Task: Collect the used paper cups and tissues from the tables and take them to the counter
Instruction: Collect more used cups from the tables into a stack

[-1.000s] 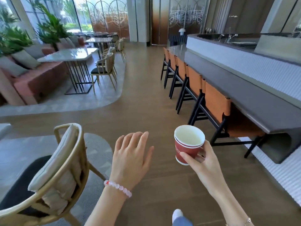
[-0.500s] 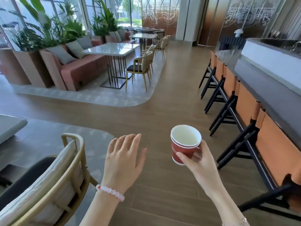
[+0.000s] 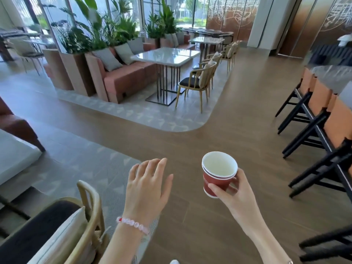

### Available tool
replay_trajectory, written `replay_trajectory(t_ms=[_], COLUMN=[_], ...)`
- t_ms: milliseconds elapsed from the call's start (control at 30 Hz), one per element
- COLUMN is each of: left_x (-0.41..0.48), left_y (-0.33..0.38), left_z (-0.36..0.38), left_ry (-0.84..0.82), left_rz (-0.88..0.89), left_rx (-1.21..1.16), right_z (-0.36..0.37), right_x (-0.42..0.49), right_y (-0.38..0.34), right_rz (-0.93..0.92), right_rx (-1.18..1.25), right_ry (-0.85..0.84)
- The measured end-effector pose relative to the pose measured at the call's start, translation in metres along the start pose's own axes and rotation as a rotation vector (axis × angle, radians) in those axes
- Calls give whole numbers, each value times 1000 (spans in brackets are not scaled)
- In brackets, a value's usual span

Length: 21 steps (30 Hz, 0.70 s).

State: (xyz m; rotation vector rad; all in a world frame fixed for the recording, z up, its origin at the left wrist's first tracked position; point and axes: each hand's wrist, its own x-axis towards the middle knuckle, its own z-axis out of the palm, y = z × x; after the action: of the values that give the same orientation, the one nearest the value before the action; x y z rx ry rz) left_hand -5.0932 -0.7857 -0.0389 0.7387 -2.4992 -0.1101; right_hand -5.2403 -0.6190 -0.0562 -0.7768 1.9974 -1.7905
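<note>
Bare forearms (image 3: 253, 233), pink bead bracelet (image 3: 133, 224) on left wrist, white shoe tip (image 3: 174, 261)

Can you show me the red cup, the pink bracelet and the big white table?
red cup (image 3: 211, 179): head view, on its red side wall.
pink bracelet (image 3: 133, 224): head view, on a middle bead.
white table (image 3: 165, 55): head view, on its bare top.

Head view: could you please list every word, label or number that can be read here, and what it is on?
Red paper cup, held in the right hand: small pale print on its side, too blurred to read.
Copper wall panels: white line patterns only, no words.
No other text is readable.
</note>
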Motion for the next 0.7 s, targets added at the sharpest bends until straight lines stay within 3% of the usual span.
replay_trajectory(t_ms=[367, 700], left_x=[157, 268], left_y=[-106, -213], left_z=[33, 78], left_ry=[105, 153], left_rz=[-133, -453], left_rx=[125, 328], right_z=[111, 253], right_x=[222, 422], right_y=[-13, 2], right_rz=[-39, -85], right_rx=[24, 95], right_ry=[-205, -529])
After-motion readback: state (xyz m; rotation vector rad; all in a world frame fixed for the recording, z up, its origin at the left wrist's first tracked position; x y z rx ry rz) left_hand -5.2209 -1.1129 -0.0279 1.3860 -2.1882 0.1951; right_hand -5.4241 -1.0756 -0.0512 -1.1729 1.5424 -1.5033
